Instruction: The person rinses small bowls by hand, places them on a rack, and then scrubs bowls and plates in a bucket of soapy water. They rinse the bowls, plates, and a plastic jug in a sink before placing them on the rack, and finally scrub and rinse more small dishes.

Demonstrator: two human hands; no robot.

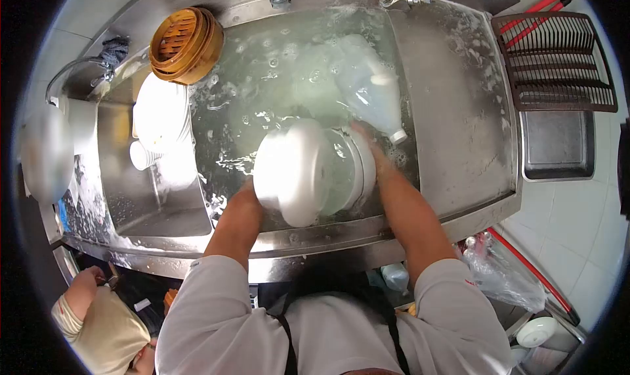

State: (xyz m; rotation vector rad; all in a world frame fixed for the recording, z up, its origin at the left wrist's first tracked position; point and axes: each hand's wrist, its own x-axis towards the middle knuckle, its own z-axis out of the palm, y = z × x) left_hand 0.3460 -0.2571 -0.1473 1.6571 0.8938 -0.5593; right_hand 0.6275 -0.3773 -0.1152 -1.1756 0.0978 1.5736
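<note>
A: Where are the hands?
B: Both are down in the wash basin (289,242), one on each side of a stack of white bowls (289,171). The left hand (252,190) is at the stack's left end, the right hand (369,142) at its right.
A: And the fingers?
B: On the right they're bent around the outer rim at that end, touching it and closed on the stack. On the left they're hidden behind the glossy outermost bowl, so I can't tell how far they've closed or what they have hold of.
A: So the bowls lie between the two sets of fingers?
B: Yes, tipped on their side, partly in the cloudy water (269,79), near the basin's front edge.
A: What's nearest the right hand apart from them?
B: A translucent plastic bottle (374,92), lying in the water just beyond it, its white cap pointing back toward the forearm.
A: On the left?
B: A bamboo steamer (184,43) at the basin's far left corner, and a stack of white plates (161,106) in the smaller sink (141,217), well apart from the left hand.
</note>
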